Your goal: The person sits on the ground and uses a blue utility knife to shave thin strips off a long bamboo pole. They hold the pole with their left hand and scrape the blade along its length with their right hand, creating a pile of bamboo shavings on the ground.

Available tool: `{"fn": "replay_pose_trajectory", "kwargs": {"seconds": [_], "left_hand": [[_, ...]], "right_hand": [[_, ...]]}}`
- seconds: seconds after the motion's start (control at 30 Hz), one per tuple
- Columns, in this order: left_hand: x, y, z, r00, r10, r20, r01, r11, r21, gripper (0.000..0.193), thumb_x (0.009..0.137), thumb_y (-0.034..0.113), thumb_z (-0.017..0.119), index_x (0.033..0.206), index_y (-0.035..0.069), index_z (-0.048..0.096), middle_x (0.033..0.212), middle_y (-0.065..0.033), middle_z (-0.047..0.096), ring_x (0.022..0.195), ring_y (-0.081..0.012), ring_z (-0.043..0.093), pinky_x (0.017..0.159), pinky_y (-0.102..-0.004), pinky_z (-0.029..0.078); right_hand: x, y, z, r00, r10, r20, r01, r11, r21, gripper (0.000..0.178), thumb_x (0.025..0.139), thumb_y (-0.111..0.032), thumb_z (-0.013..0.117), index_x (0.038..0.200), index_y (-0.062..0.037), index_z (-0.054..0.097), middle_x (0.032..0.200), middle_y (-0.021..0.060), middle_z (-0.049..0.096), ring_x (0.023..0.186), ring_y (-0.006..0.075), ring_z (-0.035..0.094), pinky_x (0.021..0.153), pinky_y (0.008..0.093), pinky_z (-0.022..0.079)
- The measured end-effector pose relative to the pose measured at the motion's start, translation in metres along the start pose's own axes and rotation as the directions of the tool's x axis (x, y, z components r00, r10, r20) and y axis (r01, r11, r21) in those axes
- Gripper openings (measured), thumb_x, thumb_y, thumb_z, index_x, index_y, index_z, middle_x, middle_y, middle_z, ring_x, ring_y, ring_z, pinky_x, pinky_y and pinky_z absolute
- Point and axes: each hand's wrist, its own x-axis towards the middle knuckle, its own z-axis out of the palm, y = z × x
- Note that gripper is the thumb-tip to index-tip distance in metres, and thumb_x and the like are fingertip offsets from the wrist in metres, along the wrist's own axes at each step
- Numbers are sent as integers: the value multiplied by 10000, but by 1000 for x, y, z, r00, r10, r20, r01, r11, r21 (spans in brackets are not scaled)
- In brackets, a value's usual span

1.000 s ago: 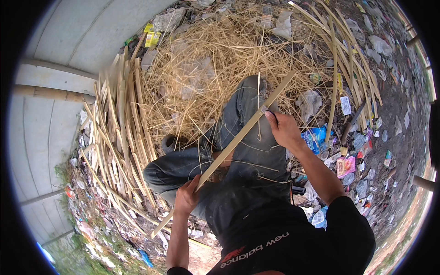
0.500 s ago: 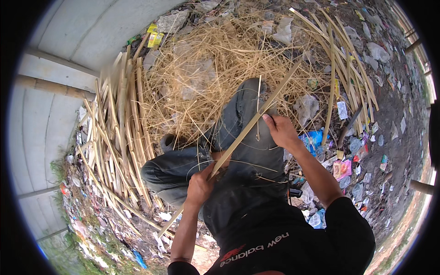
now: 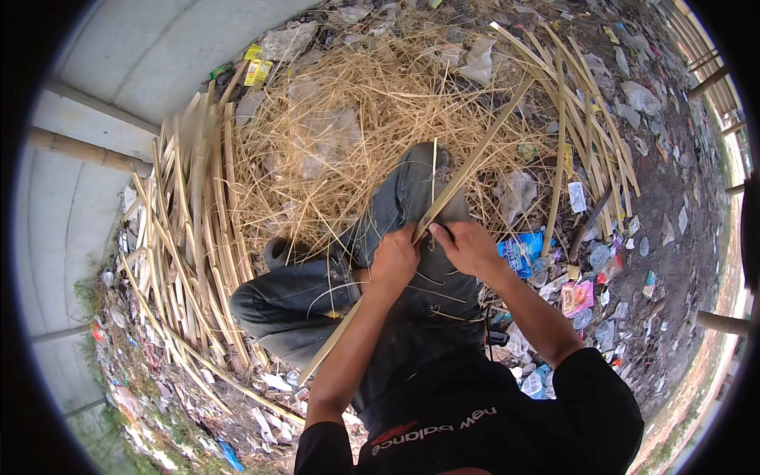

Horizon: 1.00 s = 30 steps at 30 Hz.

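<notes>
You have both hands close together on your side of the heap of pale shavings [image 3: 348, 95], over your crossed legs in dark trousers [image 3: 269, 305]. The long, flat, tan strip [image 3: 476, 158] slants through them: its far end shows over the right part of the heap, and its near end comes out on the other side of your left forearm, well short of the heap and toward you. The fingers of your left hand [image 3: 393, 257] are wrapped around the strip and clamped on it. Just beside it, your right hand [image 3: 473, 252] has its fingers curled and its thumb against the strip, pinching it; the underside of that grip is hidden. Something small and dark by the right thumb is too small to make out. A thin upright sliver [image 3: 434, 170] crosses your right knee, at the near edge of the heap.

Left of the heap lies a thick stack of strips [image 3: 214, 182], mostly side by side, and to its right a looser bundle of strips [image 3: 560, 134]. Near the heap's lower right are a blue packet [image 3: 521, 253] and, farther from it, a pink packet [image 3: 577, 298]. A yellow packet [image 3: 257, 71] lies by the heap's far left edge.
</notes>
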Motion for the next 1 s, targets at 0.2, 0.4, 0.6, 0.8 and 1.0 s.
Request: {"fn": "replay_pose_trajectory", "kwargs": {"seconds": [0.2,0.4,0.6,0.8,1.0], "left_hand": [[5,1,3,1000,25,-11,-26,996,-87,224,960,221,714,1016,4,696,890,-305,703,895,-526,674,743,-566,540],[-3,13,-13,999,40,9,-39,989,-141,261,922,163,741,1116,-7,714,933,-302,709,909,-499,695,767,-525,557],[-13,-10,-19,993,111,27,-107,987,-123,393,908,96,719,1291,12,701,953,-313,703,922,-472,711,775,-467,574],[-15,-19,-16,996,93,-2,-92,987,-135,430,902,88,710,1330,48,694,936,-297,707,900,-458,721,781,-473,577],[-19,2,-12,994,99,-43,-95,991,95,499,896,119,705,1393,96,659,966,-243,738,834,-464,731,767,-535,594]], "right_hand": [[6,11,-2,991,105,87,-114,988,104,583,1073,-465,572,802,40,678,628,224,580,609,403,579,624,489,460],[21,41,-6,949,55,312,-145,951,274,622,1081,-505,537,783,31,641,546,152,448,521,317,498,589,461,411],[20,54,-5,946,14,324,-183,847,499,650,1070,-559,535,711,-21,598,516,51,405,484,163,499,489,351,353],[1,28,-14,906,248,343,-418,641,643,493,1022,-463,702,758,-55,617,540,-68,378,467,44,378,439,251,256],[2,1,11,978,160,-132,-97,917,388,416,992,-332,763,752,-4,674,558,-21,498,523,73,414,486,323,321]]}}
